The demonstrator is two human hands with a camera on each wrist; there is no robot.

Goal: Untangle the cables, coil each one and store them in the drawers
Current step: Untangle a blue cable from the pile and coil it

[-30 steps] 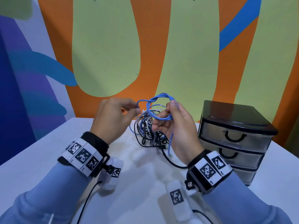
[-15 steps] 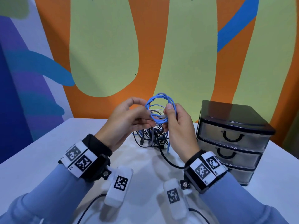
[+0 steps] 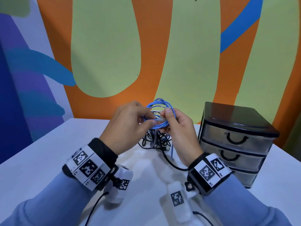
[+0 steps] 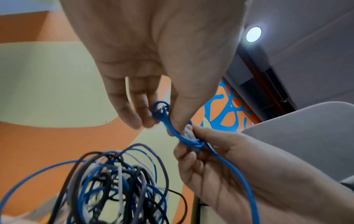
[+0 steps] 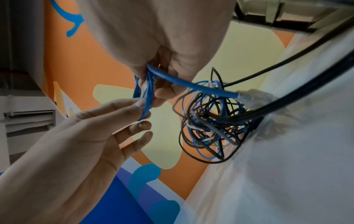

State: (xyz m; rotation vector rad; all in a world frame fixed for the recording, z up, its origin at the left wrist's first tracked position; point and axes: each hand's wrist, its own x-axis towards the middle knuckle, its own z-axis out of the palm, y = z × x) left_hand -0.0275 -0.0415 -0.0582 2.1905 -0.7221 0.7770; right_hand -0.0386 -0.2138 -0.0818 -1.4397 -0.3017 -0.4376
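Blue cable coil (image 3: 160, 115) is pinched by left hand (image 3: 128, 126) and right hand (image 3: 180, 128) above the tangle (image 3: 155, 140).

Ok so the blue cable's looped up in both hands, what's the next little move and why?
Probably tuck the clear plug through the blue coil to lock it: the left hand and right hand pinch them together, and the drawers are shut.
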